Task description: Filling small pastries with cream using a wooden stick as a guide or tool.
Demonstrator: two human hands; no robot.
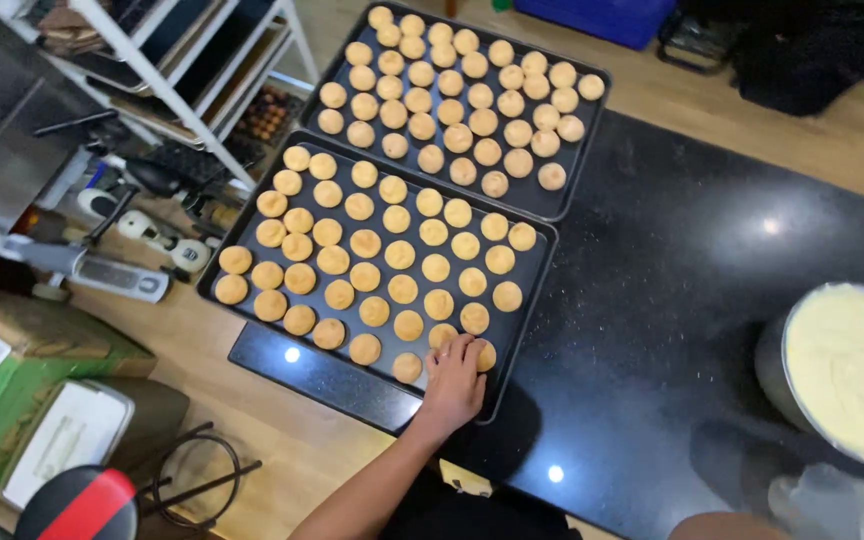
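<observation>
Left hand [455, 380] closed on a dough ball [483, 354] at near tray's [252, 318] right corner; right hand out of view.

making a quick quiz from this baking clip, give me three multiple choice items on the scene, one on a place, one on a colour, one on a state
1. Where does the left hand rest?
A. at the near corner of the near tray
B. on the far tray
C. in the bowl

2. What colour are the dough balls?
A. dark brown
B. golden tan
C. green

3. What state is the bowl in?
A. empty
B. upside down
C. filled with pale yellow batter

Answers:
1 A, fingers lie on balls at that tray's near corner.
2 B, all look golden tan.
3 C, batter reaches near the rim.
</observation>
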